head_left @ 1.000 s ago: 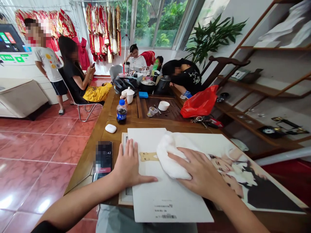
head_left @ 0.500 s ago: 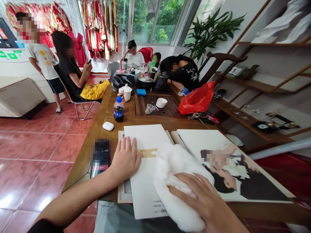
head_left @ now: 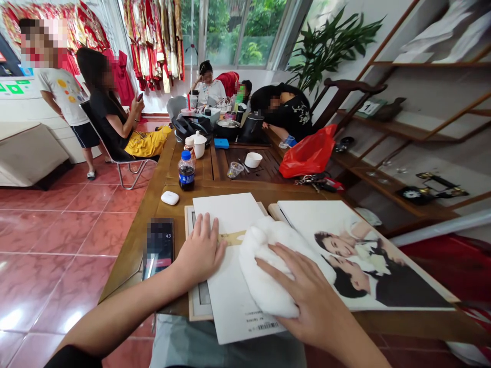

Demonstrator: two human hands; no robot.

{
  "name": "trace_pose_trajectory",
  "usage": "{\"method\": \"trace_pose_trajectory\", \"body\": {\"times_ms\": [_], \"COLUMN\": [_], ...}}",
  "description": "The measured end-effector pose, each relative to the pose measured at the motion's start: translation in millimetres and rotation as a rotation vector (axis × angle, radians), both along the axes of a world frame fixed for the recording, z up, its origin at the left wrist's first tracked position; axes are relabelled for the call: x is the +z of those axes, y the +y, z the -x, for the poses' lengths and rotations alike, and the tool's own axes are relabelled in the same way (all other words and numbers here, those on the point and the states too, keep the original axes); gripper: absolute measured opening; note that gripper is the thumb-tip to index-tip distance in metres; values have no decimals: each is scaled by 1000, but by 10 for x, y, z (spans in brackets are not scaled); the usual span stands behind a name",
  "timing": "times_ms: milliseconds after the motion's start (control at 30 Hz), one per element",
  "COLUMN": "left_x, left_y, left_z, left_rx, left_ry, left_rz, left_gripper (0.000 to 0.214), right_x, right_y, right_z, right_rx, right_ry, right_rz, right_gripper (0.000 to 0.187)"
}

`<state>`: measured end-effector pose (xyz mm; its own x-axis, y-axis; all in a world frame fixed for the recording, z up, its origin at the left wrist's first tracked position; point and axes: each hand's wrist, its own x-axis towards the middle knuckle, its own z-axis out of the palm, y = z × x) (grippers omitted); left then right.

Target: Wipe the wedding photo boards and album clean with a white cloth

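Wiping is likely the step: the right hand [head_left: 310,299], fingers spread flat, presses a white cloth [head_left: 261,271] on the white board [head_left: 226,212]'s near half (perhaps without gripping it). The left hand [head_left: 201,251], fingers together, pins the board's left edge; the next stroke needs a firm hold there.

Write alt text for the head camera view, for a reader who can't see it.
A person's right hand presses a white cloth onto a white board on a wooden table, while the left hand lies flat on the board. A phone lies to the left, a large portrait print to the right.
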<state>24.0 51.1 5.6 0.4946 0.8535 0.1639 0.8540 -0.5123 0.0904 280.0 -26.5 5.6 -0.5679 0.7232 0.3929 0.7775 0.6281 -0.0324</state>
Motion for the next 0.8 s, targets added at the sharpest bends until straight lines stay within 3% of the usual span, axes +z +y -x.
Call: {"method": "trace_pose_trajectory", "body": {"times_ms": [167,500,633,800], "left_x": [-45,-110,-120,-88], "left_y": [3,16,25,39], "left_z": [5,28,37,37], "left_rx": [-22,-19,-30,-38], "left_ry": [-15,72,6,-32], "left_rz": [-39,-38,-78,-88], "left_gripper": [59,56,55,51], "right_x": [51,139,100,6], "right_y": [26,-199,-171,-92], "right_z": [106,452,328,97], "right_rx": [32,254,182,-51], "right_ry": [-13,-13,-7,-24], "right_rz": [-16,80,26,-73], "right_gripper": [75,78,73,65]}}
